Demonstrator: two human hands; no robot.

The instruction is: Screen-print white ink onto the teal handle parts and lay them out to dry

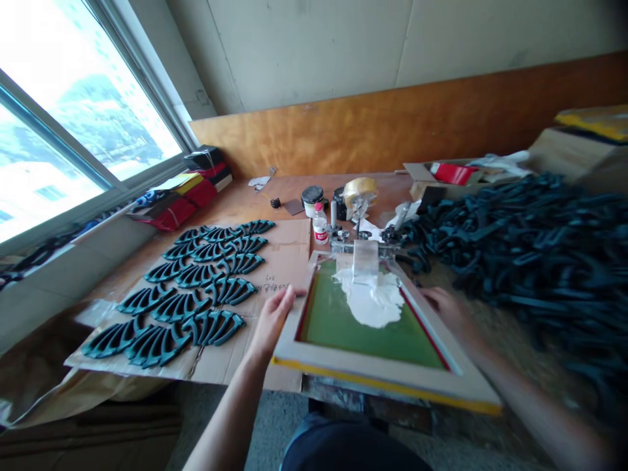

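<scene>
A screen printing frame (321,356) with a green mesh lies in front of me, its near edge raised over the table edge. White ink (373,304) is spread over the far part of the mesh, with a squeegee (366,260) standing in it. My left hand (275,317) is closed on the left side of the frame, thumb by the rim. At the opposite side, my right hand (445,306) grips the right edge; it is somewhat blurred and its fingertips are partly hidden. A metal clamp (341,245) stands at the frame's far end.
Dark fan-shaped pieces (169,304) lie in rows on cardboard (287,252) at left. A big heap of dark parts (540,242) fills the right side. Behind the frame are a red-labelled bottle (320,226), a white tub (312,201) and a tape roll (360,190).
</scene>
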